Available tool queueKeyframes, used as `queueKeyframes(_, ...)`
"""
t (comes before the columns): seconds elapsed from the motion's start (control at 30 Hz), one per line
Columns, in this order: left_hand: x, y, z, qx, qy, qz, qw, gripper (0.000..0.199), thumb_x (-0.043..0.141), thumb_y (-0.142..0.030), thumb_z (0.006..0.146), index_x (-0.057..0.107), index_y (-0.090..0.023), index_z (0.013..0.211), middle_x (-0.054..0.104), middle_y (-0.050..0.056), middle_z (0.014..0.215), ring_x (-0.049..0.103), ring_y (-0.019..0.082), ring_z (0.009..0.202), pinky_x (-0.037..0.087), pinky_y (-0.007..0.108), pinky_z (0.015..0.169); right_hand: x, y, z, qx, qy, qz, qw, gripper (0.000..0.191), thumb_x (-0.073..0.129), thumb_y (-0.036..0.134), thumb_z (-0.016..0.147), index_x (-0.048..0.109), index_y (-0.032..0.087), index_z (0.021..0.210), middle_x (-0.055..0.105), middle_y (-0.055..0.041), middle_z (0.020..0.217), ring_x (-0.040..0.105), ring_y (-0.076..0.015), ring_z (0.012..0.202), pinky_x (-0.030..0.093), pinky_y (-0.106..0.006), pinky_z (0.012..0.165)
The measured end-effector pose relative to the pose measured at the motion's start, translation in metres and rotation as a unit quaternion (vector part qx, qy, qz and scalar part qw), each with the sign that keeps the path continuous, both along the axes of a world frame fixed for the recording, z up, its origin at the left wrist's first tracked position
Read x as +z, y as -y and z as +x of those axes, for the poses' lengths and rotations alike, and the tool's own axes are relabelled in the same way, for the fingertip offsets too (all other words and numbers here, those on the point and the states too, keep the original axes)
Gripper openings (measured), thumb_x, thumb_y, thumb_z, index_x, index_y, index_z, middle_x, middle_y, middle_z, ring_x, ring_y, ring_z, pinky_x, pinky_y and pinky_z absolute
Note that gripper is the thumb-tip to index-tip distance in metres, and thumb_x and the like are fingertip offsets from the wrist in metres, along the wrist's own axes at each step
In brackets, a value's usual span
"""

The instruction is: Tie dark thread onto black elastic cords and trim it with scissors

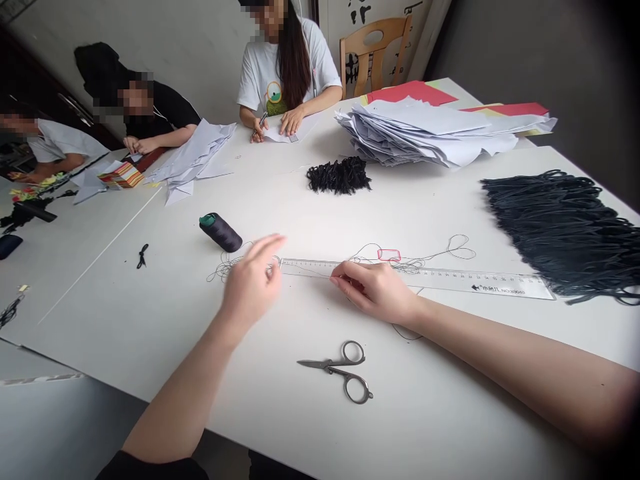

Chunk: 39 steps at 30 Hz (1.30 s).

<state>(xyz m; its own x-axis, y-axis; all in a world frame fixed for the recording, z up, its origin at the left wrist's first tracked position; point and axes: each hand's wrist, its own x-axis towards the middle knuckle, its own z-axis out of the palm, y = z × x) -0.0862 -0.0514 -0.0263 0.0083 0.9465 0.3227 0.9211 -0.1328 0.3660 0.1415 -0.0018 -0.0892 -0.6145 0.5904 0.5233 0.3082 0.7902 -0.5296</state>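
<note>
A clear ruler [450,280] lies across the white table. My right hand [377,290] pinches a thin black thread over the ruler's front edge, thumb and fingertips together. Near the ruler's left end is my left hand [253,283], raised a little, its fingers stretched to the right; the thread runs beside its fingertips. Loose thread [220,268] lies tangled behind the left hand, and more coils lie around the ruler's middle. Behind the left hand a black thread spool [221,232] rests on its side. Open scissors [333,367] lie in front of both hands.
At the right is a large bundle of dark cords [560,233]. A smaller black bundle [339,176] lies farther back, before a stack of papers [415,130]. Several people sit along the far and left sides. A small black knotted cord [143,256] lies at the left.
</note>
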Motion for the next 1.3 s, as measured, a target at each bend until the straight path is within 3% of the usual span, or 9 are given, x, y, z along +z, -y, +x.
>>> queueKeyframes(0.07, -0.011, 0.004, 0.014, -0.103, 0.088, -0.092, 0.986, 0.032, 0.054, -0.024, 0.087, 0.071, -0.023, 0.115, 0.068, 0.006, 0.123, 0.065, 0.013, 0.067, 0.054, 0.027, 0.068, -0.002, 0.001, 0.0, 0.02, 0.005, 0.026, 0.999, 0.013, 0.045, 0.019, 0.096, 0.057, 0.018, 0.09, 0.06, 0.002, 0.061, 0.046, -0.0086, 0.045, 0.033, -0.021, 0.048)
queueKeyframes(0.17, -0.016, 0.006, 0.021, -0.12, 0.134, -0.162, 0.97, 0.018, 0.061, -0.032, 0.086, 0.077, -0.023, 0.087, 0.075, 0.002, 0.083, 0.065, 0.016, 0.065, 0.052, 0.027, 0.064, -0.003, 0.001, 0.001, 0.032, 0.015, 0.046, 0.998, 0.014, 0.044, 0.018, 0.096, 0.057, 0.018, 0.091, 0.061, 0.0014, 0.062, 0.047, -0.0092, 0.046, 0.033, -0.021, 0.048)
queueKeyframes(0.3, 0.003, 0.002, -0.001, 0.111, -0.01, -0.052, 0.992, 0.019, 0.059, -0.028, 0.085, 0.076, -0.022, 0.081, 0.072, 0.005, 0.074, 0.064, 0.023, 0.064, 0.047, 0.033, 0.063, -0.001, -0.001, 0.003, 0.004, 0.009, 0.013, 1.0, 0.014, 0.043, 0.017, 0.095, 0.057, 0.018, 0.091, 0.063, 0.001, 0.064, 0.049, -0.009, 0.047, 0.035, -0.02, 0.049)
queueKeyframes(0.43, 0.022, -0.004, -0.028, 0.304, -0.098, 0.118, 0.94, 0.036, 0.051, -0.021, 0.087, 0.07, -0.024, 0.117, 0.073, 0.01, 0.107, 0.067, 0.03, 0.087, 0.047, 0.038, 0.071, 0.001, -0.002, 0.002, -0.035, 0.005, -0.04, 0.999, 0.016, 0.043, 0.023, 0.096, 0.056, 0.017, 0.089, 0.058, 0.0023, 0.056, 0.046, -0.0091, 0.043, 0.032, -0.02, 0.046)
queueKeyframes(0.57, 0.015, -0.009, -0.033, 0.221, -0.067, 0.114, 0.966, 0.037, 0.052, -0.017, 0.084, 0.069, -0.024, 0.117, 0.069, 0.006, 0.122, 0.068, 0.024, 0.087, 0.05, 0.037, 0.08, 0.002, -0.002, 0.0, -0.03, -0.002, -0.049, 0.998, 0.018, 0.042, 0.025, 0.097, 0.056, 0.017, 0.088, 0.055, 0.0028, 0.054, 0.044, -0.0088, 0.042, 0.032, -0.02, 0.046)
queueKeyframes(0.7, -0.003, -0.007, -0.013, 0.044, 0.12, -0.032, 0.991, 0.036, 0.054, -0.021, 0.086, 0.068, -0.021, 0.119, 0.067, 0.008, 0.124, 0.065, 0.012, 0.062, 0.056, 0.031, 0.071, 0.001, -0.001, 0.002, -0.02, -0.012, -0.048, 0.999, 0.017, 0.043, 0.024, 0.097, 0.056, 0.017, 0.089, 0.053, 0.0037, 0.053, 0.043, -0.008, 0.043, 0.032, -0.019, 0.046)
queueKeyframes(0.83, -0.017, -0.001, 0.015, -0.067, 0.343, -0.254, 0.902, 0.048, 0.062, -0.03, 0.086, 0.057, -0.018, 0.132, 0.072, 0.012, 0.108, 0.071, 0.019, 0.083, 0.06, 0.029, 0.065, 0.0, -0.001, 0.003, -0.016, -0.034, -0.051, 0.998, 0.015, 0.045, 0.024, 0.097, 0.056, 0.017, 0.089, 0.052, 0.0041, 0.054, 0.042, -0.0075, 0.043, 0.031, -0.019, 0.044)
queueKeyframes(1.07, -0.035, 0.0, 0.034, -0.072, 0.47, -0.26, 0.841, 0.029, 0.073, -0.041, 0.079, 0.07, -0.014, 0.085, 0.071, 0.006, 0.076, 0.07, 0.017, 0.071, 0.061, 0.032, 0.068, 0.001, -0.002, 0.005, -0.007, -0.033, -0.047, 0.998, 0.016, 0.047, 0.025, 0.097, 0.057, 0.017, 0.088, 0.055, 0.003, 0.057, 0.043, -0.0079, 0.044, 0.032, -0.02, 0.045)
queueKeyframes(1.3, -0.049, -0.002, 0.034, -0.066, 0.491, -0.247, 0.833, 0.033, 0.071, -0.042, 0.079, 0.071, -0.014, 0.094, 0.072, 0.006, 0.078, 0.071, 0.017, 0.071, 0.061, 0.032, 0.071, 0.003, -0.003, 0.006, -0.085, -0.008, 0.077, 0.993, 0.021, 0.047, 0.023, 0.098, 0.063, 0.016, 0.086, 0.066, -0.007, 0.095, 0.053, -0.0073, 0.055, 0.034, -0.021, 0.045)
